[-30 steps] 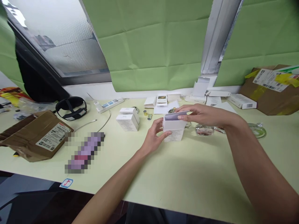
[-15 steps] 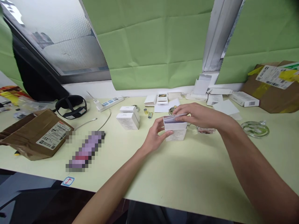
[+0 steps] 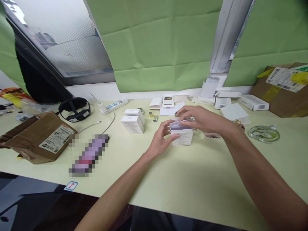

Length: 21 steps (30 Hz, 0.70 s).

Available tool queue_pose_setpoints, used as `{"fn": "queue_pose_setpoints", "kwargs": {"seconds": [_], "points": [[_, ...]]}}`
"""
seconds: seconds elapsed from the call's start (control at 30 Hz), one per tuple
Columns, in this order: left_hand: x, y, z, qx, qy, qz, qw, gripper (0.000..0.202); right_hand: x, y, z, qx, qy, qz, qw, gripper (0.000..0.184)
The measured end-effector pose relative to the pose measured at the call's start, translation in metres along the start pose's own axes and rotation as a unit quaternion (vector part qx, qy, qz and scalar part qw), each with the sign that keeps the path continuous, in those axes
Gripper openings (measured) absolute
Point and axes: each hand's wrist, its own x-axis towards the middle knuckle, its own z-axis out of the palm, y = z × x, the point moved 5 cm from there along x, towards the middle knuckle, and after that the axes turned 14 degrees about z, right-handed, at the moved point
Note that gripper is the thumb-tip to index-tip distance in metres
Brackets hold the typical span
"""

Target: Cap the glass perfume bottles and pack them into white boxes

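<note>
A small white paper box with printed text on its front stands upright on the table, its top open and a pale lilac inside showing. My left hand wraps the box's left side, thumb across the front and fingers behind. Over the top rim, my right hand pinches a thin pale flap at the opening. What lies deeper in the box is hidden. Behind and right of the box, a clear glass piece with reddish contents shows partly under my right forearm.
Two white boxes stand to the left, near small gold caps. At right lies a clear glass bottle. White cartons line the back. Brown cardboard boxes flank both sides. A blurred phone-like object, headset and power strip occupy the left.
My right hand's fingers have moved slightly down at the box's opening, and the raised flap sits lower. My left hand keeps its hold. The view has shifted slightly.
</note>
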Motion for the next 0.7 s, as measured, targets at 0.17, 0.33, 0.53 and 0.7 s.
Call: {"fn": "queue_pose_setpoints", "kwargs": {"seconds": [0.17, 0.33, 0.53, 0.7], "points": [[0.000, 0.000, 0.000, 0.008, -0.001, -0.002, 1.000, 0.047, 0.002, -0.001, 0.004, 0.000, -0.009, -0.008, 1.000, 0.026], [0.000, 0.000, 0.001, 0.006, 0.002, 0.002, 1.000, 0.046, 0.003, -0.003, 0.005, -0.001, -0.014, -0.015, 1.000, 0.023], [-0.001, 0.000, 0.002, 0.002, -0.002, -0.005, 1.000, 0.047, 0.004, -0.002, 0.010, -0.044, -0.027, 0.008, 0.999, 0.023], [0.000, 0.000, 0.001, -0.001, 0.000, -0.007, 1.000, 0.046, 0.007, -0.001, 0.014, -0.061, -0.029, 0.024, 0.997, 0.023]]}}
